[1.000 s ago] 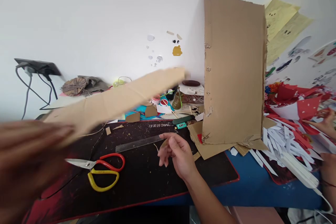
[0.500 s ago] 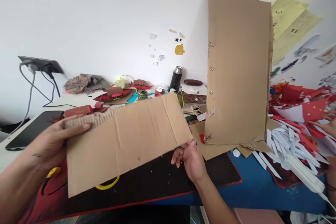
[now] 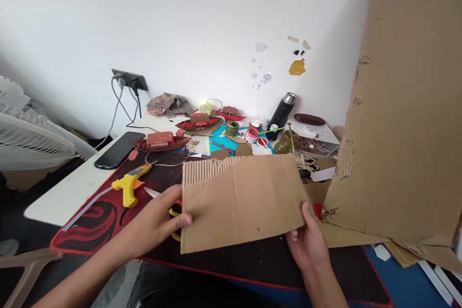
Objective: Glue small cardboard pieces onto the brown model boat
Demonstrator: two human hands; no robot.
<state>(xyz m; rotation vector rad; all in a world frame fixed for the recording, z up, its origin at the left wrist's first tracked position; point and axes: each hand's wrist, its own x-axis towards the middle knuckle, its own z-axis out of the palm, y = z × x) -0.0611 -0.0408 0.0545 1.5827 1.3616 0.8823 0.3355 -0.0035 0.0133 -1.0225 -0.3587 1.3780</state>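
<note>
Brown rectangular cardboard sheet point(image 3: 241, 202) is clamped by the left hand point(image 3: 161, 219) at left, the right hand point(image 3: 309, 245) at right.

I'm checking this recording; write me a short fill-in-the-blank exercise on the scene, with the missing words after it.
1. The left hand and right hand hold a sheet of ____.
2. The glue gun is mainly ____ in colour.
3. The scissors are partly hidden by the ____ hand.
4. The flask has a black body and a ____ top.

Missing words: cardboard; yellow; left; silver.
</note>
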